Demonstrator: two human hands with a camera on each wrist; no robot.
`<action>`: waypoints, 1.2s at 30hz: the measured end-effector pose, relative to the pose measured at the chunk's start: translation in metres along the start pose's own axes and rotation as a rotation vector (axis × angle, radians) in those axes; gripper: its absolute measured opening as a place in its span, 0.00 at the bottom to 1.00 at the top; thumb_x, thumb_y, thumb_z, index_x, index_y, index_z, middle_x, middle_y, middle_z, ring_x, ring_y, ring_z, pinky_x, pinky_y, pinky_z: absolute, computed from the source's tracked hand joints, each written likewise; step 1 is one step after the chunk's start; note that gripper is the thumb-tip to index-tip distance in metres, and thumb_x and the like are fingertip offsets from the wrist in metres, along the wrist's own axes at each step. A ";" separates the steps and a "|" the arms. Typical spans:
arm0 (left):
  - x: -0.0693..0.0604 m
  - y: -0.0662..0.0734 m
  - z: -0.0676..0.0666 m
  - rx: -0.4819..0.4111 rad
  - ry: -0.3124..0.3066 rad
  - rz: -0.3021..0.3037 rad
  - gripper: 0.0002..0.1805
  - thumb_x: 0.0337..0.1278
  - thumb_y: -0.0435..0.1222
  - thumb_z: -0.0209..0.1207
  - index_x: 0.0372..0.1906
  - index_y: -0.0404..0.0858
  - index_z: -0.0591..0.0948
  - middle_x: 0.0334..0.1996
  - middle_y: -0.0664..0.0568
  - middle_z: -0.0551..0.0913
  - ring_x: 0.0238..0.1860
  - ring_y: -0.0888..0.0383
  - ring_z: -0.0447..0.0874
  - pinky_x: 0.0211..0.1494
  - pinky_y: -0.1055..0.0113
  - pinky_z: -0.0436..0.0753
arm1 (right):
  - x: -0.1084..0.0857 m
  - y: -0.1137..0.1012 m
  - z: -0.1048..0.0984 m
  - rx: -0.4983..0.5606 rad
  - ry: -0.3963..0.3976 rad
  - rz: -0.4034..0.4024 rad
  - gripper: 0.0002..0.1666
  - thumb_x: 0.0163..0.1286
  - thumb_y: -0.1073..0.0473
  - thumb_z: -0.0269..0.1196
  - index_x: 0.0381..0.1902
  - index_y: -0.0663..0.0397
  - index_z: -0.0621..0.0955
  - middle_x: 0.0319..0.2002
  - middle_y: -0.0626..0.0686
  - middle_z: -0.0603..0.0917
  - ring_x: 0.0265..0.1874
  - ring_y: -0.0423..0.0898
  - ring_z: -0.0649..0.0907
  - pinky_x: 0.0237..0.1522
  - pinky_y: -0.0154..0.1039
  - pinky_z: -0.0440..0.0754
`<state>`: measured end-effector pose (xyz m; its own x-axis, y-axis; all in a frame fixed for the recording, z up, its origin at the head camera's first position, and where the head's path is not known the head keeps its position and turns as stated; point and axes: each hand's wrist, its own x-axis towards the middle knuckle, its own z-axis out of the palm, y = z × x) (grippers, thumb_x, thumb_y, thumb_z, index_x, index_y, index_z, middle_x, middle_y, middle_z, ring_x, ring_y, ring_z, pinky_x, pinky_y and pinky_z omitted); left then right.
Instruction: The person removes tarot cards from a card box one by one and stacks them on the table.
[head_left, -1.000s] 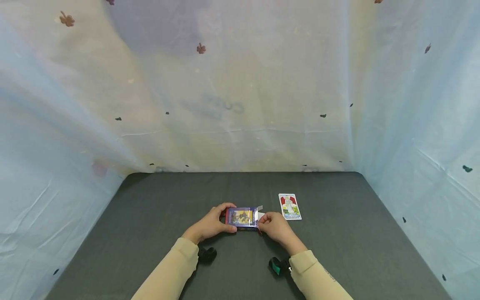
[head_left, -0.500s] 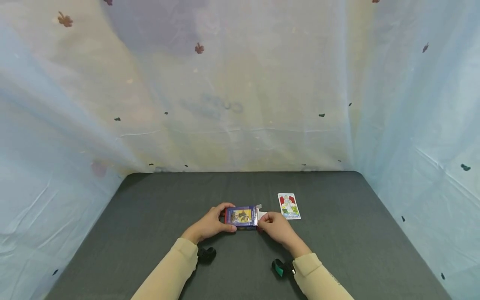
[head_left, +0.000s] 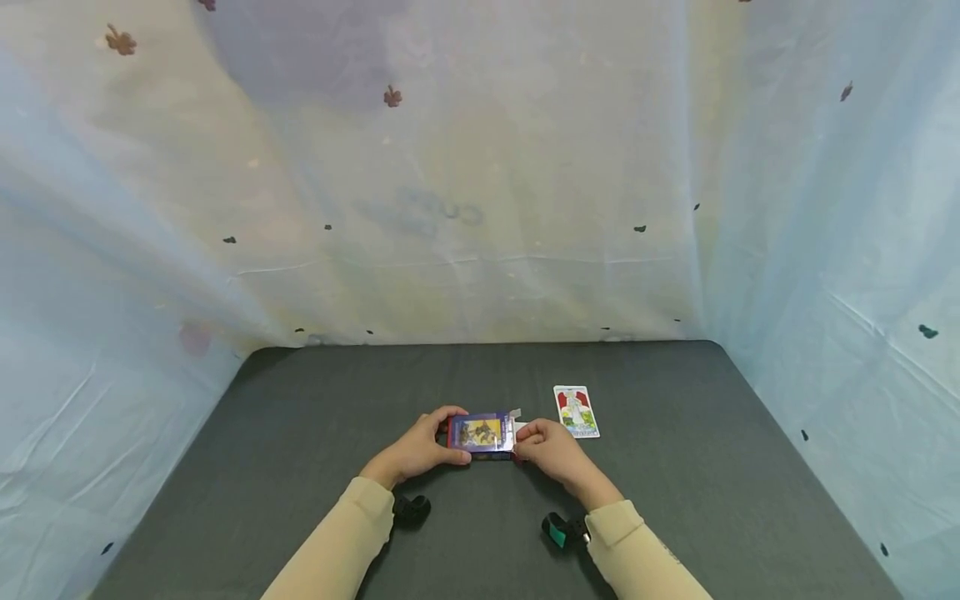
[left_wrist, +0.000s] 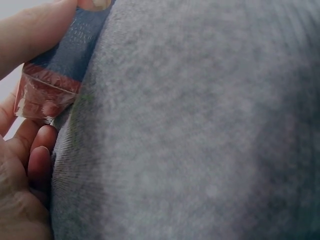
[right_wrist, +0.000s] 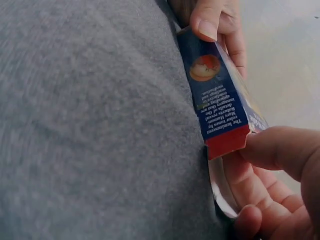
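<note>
A small blue and red card box [head_left: 481, 434] lies on the grey table, picture side up, its right end unfolded with a pale flap. My left hand [head_left: 417, 450] grips the box's left end, thumb on the near side and fingers behind. At the opened end is my right hand [head_left: 555, 452]; in the right wrist view its thumb and fingers pinch the edge of the box [right_wrist: 215, 95], a white curved flap [right_wrist: 220, 187] beside the fingers. Whether it also holds anything inside is hidden. A picture card [head_left: 577, 412] lies face up behind the right hand.
The dark grey table [head_left: 337, 383] is enclosed by a pale patterned curtain [head_left: 480, 167] at the back and sides. Black devices are strapped at both wrists, the right one [head_left: 558, 531] with a green patch.
The right hand shifts slightly at the box's opened end. The left hand keeps its grip on the box, and the view drifts a little.
</note>
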<state>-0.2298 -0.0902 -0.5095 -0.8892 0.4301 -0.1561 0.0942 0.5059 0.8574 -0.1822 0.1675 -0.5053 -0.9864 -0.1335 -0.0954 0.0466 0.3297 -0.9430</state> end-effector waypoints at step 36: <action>0.000 0.000 0.000 -0.007 -0.001 0.011 0.39 0.42 0.49 0.75 0.63 0.56 0.70 0.53 0.48 0.67 0.51 0.51 0.67 0.56 0.50 0.68 | -0.005 0.005 -0.004 0.138 0.171 0.044 0.10 0.65 0.63 0.62 0.36 0.60 0.71 0.19 0.49 0.71 0.19 0.41 0.66 0.23 0.36 0.64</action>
<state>-0.2296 -0.0905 -0.5089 -0.8875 0.4365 -0.1476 0.1007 0.4964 0.8622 -0.1780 0.1737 -0.5085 -0.9947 0.0421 -0.0934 0.1000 0.1994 -0.9748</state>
